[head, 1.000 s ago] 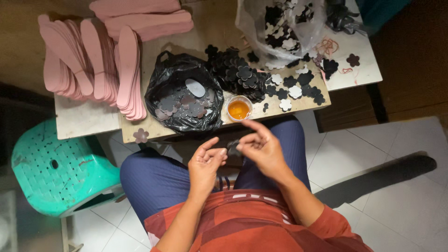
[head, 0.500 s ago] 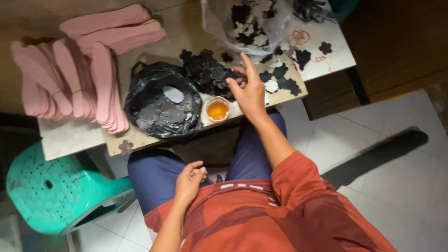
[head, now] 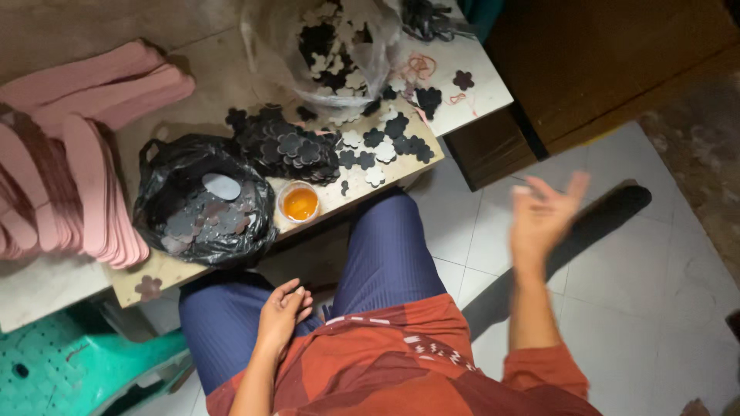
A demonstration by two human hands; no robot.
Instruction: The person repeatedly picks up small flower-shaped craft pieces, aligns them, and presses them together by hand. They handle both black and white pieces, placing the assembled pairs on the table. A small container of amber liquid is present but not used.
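Note:
I sit at a low table (head: 478,100) with blue trousers and a red shirt. My left hand (head: 281,312) rests on my left thigh, fingers loosely curled, holding nothing that I can see. My right hand (head: 543,216) is blurred, raised out to the right over the white floor tiles, fingers spread and empty. On the table lie a pile of dark flower-shaped cutouts (head: 289,146), white flower cutouts (head: 375,173), a small cup of orange glue (head: 299,202) and a black bag of grey round pieces (head: 204,212).
Stacked pink sole-shaped pieces (head: 73,185) fill the table's left side. A clear plastic bag of black and white flowers (head: 331,46) stands at the back. A green plastic stool (head: 54,370) is at my lower left. A dark wooden cabinet (head: 617,62) stands to the right.
My right hand left the flower pile on the table and swung out to the right, open. My left hand stayed on my thigh. The view shifted right.

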